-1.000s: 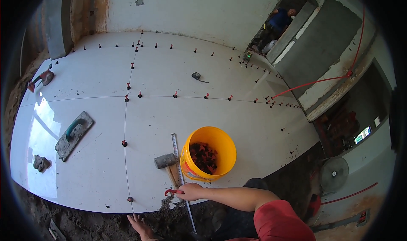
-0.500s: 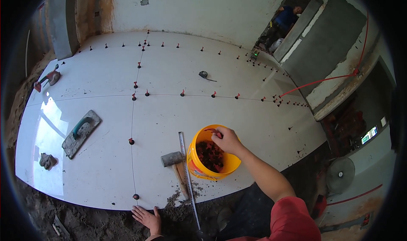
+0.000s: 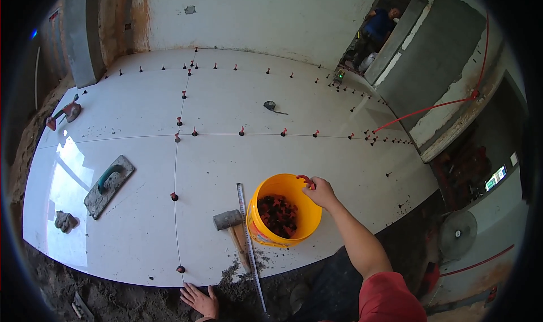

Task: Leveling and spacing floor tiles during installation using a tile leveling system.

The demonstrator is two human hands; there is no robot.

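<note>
My right hand (image 3: 322, 194) is closed around a red, curved, hook-like tool (image 3: 306, 181) at the far right rim of a yellow bucket (image 3: 309, 217). Inside the bucket lies a heap of red and black tile levelling clips (image 3: 278, 214). Down at the tiles' near edge, my left hand (image 3: 199, 301) rests with fingers spread, holding nothing. Just beyond its fingertips, a levelling clip (image 3: 181, 269) sits in the joint between two large white tiles (image 3: 124, 243). Left of the bucket are a rubber mallet (image 3: 227, 220) and a long metal ruler (image 3: 253, 254).
Several clips stand along the joints. A trowel with a green handle (image 3: 108, 185), a grey lump (image 3: 65, 222), a suction lifter (image 3: 69, 111) and a tape measure (image 3: 270, 105) lie on the tiles. Loose mortar (image 3: 130, 299) borders them. A person (image 3: 378, 28) is in the far doorway.
My right hand has come up and right, out of the bucket's mouth to its rim, with the red tool in it. My left hand has shifted slightly down and stays spread.
</note>
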